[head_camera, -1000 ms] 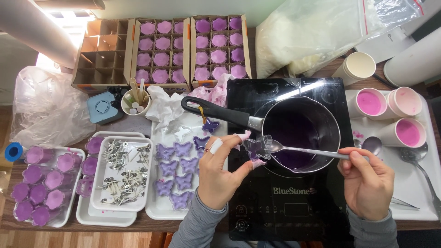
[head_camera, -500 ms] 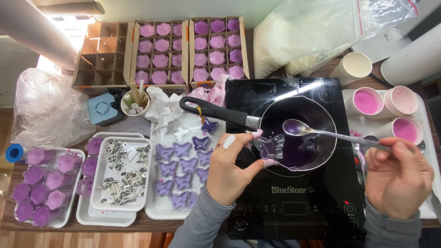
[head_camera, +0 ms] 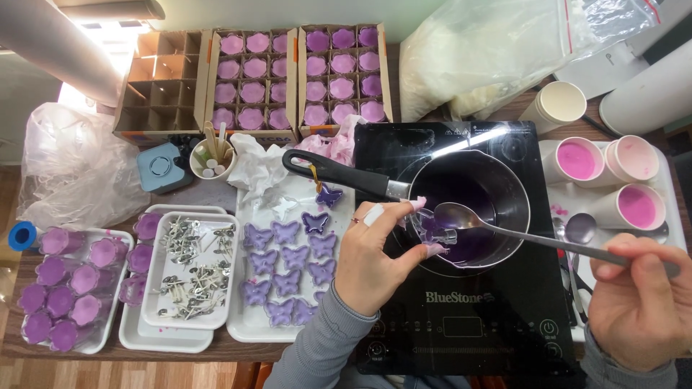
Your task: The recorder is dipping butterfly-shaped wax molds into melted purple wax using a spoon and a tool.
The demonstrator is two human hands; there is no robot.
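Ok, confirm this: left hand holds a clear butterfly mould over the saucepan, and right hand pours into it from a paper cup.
Not a cup: in the head view the right hand holds a metal spoon at the butterfly mould, which the left hand holds over the saucepan.

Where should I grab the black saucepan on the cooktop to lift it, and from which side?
Take the saucepan by its long black handle, which sticks out up-left over the white tray. Come in from the left, clear of the left hand holding the clear butterfly mould and the spoon over the bowl.
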